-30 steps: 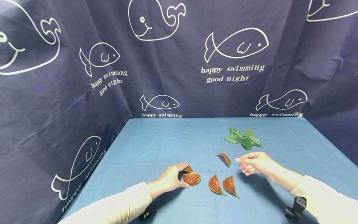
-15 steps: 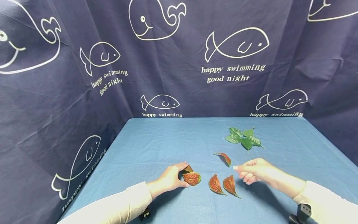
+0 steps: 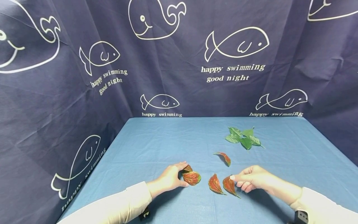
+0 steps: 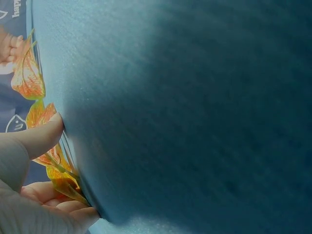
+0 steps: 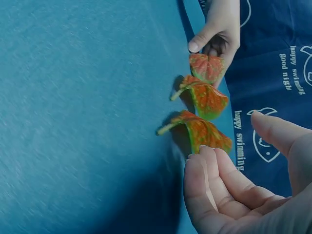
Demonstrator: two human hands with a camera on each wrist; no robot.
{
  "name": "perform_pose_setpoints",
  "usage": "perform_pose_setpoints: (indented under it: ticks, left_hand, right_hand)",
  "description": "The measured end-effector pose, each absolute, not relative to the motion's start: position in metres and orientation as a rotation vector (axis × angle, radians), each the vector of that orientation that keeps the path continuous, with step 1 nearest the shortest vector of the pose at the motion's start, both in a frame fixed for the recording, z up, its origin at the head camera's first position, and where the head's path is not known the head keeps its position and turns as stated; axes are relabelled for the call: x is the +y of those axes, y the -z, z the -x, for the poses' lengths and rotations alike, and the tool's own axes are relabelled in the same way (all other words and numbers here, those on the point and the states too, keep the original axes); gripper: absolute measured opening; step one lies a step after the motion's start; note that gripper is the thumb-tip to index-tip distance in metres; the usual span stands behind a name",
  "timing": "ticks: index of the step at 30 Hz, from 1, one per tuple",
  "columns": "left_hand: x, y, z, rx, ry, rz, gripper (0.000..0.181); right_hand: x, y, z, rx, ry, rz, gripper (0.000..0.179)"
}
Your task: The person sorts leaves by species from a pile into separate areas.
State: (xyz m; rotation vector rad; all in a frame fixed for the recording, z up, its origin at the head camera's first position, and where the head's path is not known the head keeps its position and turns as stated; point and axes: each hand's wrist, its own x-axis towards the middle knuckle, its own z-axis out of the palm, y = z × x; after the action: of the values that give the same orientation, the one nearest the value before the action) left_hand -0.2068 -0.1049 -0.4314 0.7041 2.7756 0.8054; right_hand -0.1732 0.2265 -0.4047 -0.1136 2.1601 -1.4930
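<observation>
The right hand [image 3: 253,179], thumb spread from its fingers, is at the edge of the red leaf [image 3: 228,185]; contact is unclear. That leaf lies just left of it on the counter [image 3: 167,140], long axis crosswise to the fingers. The left hand [image 3: 170,178], farther off past the middle leaf [image 3: 214,184], grips the leaf bunch [image 3: 191,179].

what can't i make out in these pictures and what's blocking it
Head: left ends of the held leaves, behind the left hand.
Head: overlapped parts of the green leaves, under one another.
Head: upper end of the right sleeve, cut off by the picture's edge.
Right wrist: part of the nearest leaf, behind the right hand; contact is unclear.
</observation>
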Motion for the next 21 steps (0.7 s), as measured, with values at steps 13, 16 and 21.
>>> perform_pose_setpoints:
  ticks: [13, 16, 21]
  left_hand:
    - [-0.105, 0.432, 0.208, 2.769, -0.81, -0.691, 0.075]
    - [-0.105, 0.43, 0.207, 2.768, -0.814, -0.699, 0.075]
    - [-0.104, 0.429, 0.206, 2.768, -0.82, -0.704, 0.074]
  right_hand:
    - [0.223, 0.417, 0.166, 2.217, 1.51, 0.157, 0.026]
    - [0.223, 0.42, 0.166, 2.212, 1.522, 0.156, 0.025]
    - [0.222, 0.424, 0.166, 2.216, 1.529, 0.163, 0.024]
